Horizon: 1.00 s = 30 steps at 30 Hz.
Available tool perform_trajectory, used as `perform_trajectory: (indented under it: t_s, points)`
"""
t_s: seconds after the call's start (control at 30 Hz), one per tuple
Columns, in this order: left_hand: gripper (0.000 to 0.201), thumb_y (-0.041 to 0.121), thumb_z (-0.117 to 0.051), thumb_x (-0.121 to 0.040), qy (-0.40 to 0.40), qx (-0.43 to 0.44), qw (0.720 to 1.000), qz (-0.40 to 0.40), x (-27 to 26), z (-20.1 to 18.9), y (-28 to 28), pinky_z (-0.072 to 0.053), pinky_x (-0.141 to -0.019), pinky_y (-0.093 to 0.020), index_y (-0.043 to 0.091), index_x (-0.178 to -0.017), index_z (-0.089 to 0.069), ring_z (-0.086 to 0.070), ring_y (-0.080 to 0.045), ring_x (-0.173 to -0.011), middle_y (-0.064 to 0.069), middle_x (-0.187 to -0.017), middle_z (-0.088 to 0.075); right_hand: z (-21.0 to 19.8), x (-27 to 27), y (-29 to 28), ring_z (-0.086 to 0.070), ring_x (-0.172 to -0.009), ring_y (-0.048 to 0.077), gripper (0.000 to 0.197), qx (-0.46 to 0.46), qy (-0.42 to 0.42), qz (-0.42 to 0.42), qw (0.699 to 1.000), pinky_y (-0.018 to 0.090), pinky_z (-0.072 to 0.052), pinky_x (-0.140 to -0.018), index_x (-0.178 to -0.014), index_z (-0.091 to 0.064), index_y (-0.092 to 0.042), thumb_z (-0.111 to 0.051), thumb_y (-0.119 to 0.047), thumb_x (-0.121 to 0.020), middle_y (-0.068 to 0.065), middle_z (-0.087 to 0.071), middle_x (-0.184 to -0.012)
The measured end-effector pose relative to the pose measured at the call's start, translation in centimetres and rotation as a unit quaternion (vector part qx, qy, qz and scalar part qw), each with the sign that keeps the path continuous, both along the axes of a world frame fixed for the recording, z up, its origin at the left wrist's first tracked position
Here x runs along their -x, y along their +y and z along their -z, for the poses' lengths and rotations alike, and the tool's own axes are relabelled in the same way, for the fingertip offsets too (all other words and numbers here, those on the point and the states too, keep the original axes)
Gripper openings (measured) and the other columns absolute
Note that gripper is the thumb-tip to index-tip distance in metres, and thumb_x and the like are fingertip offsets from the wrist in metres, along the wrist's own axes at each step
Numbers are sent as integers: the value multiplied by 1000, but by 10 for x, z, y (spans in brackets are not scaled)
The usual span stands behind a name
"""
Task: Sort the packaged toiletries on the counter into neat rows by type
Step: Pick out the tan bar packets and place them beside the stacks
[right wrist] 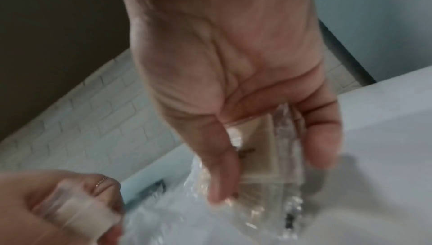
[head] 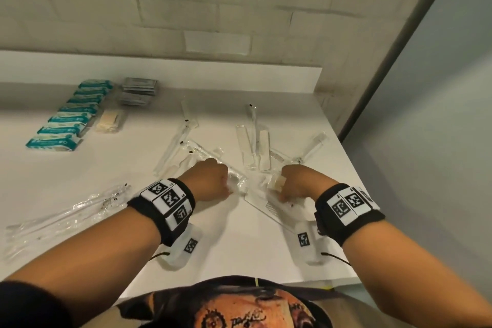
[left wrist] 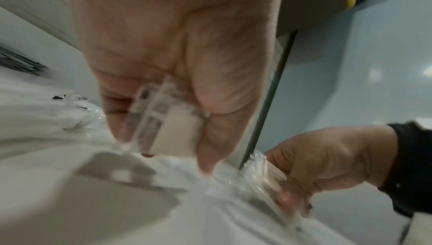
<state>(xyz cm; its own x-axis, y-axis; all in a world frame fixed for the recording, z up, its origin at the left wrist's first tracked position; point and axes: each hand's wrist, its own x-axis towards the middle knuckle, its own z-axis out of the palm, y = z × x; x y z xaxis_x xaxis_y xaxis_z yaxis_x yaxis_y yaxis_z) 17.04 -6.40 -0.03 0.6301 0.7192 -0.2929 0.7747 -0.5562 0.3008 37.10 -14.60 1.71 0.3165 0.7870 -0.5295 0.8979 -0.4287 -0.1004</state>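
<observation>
Clear-wrapped packets are gripped by left hand (head: pixel 213 181) and right hand (head: pixel 292 184), both knuckles-up over counter (head: pixel 239 247)

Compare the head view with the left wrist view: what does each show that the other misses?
Head only: the teal packet row, grey sachets and loose clear-wrapped combs on the counter.

Left wrist only: the left hand from the palm side, fingers pinching a small clear-wrapped cream packet.

Both: the right hand gripping another clear-wrapped packet just above the counter, close to the left hand.
</observation>
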Motion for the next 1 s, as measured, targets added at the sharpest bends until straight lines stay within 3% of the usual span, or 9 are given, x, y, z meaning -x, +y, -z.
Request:
perform_trajectory:
  t_s: [0.1,0.17,0.23,0.3,0.53,0.67,0.8,0.87,1.0]
  points:
    - [17,17,-54,-89,-268,112,951,-109,1,-6,-1,-42,-65,-27,23,-78,-42,-59,-21,-86,3,-89,-61,-19,4,0,-61,-83,20,17,-150,208,71,964,29,-51,-64,-105,-55,-13,-61,-19,-91,1,-61,-91]
    - [9,14,-50,-97,-442,262,841,-170,1,-19,-6,-52,-76,-36,22,-97,-46,-64,-24,-100,-7,-107,-65,-34,19,2,-63,-80,18,13,-222,422,113,872,32,-50,-64,-101,-55,-17,-55,-6,-94,0,-64,-90]
    - [18,23,-45,-101,-521,345,761,-174,4,-33,-8,-55,-83,-46,18,-117,-51,-65,-30,-103,-13,-114,-64,-43,38,8,-65,-69,14,23,-252,534,134,796,27,-51,-56,-106,-55,-13,-50,5,-93,2,-65,-89]
    - [34,29,-44,-100,-547,385,728,-147,12,-43,-8,-53,-86,-49,9,-125,-55,-66,-34,-100,-17,-114,-66,-46,58,16,-66,-63,15,25,-291,551,137,770,27,-52,-52,-108,-56,-7,-55,8,-89,5,-65,-85]
    - [31,12,-66,-87,-574,366,709,-182,65,-52,6,-55,-76,-37,6,-116,-59,-68,-28,-94,-12,-101,-71,-50,107,41,-55,-55,10,16,-362,486,116,787,19,-42,-48,-85,-60,-10,-74,-4,-79,1,-62,-67]
    - [15,12,-54,-95,-591,361,676,-251,103,-58,18,-53,-65,-27,11,-106,-64,-69,-15,-79,-5,-89,-73,-57,135,59,-53,-65,9,18,-415,532,87,734,15,-46,-59,-81,-64,-8,-72,7,-76,6,-56,-75]
    - [19,14,-56,-93,-599,386,627,-315,141,-65,36,-51,-56,-26,4,-83,-69,-65,-20,-68,-16,-85,-68,-62,164,78,-54,-89,6,30,-519,412,-51,747,10,-40,-79,-65,-66,-22,-75,6,-70,-6,-54,-87]
    - [13,17,-61,-90,-605,406,609,-313,155,-69,41,-53,-59,-28,7,-86,-68,-65,-21,-68,-13,-81,-69,-57,174,87,-50,-107,12,24,-542,298,-144,773,21,-40,-90,-67,-71,-26,-75,-3,-72,-17,-54,-100]
    - [34,5,-68,-83,-590,336,678,-282,181,-66,55,-52,-68,-29,7,-115,-57,-64,-18,-80,-8,-93,-68,-56,197,104,-53,-111,7,28,-514,292,-146,793,25,-43,-92,-84,-74,-27,-64,-1,-85,-18,-57,-109]
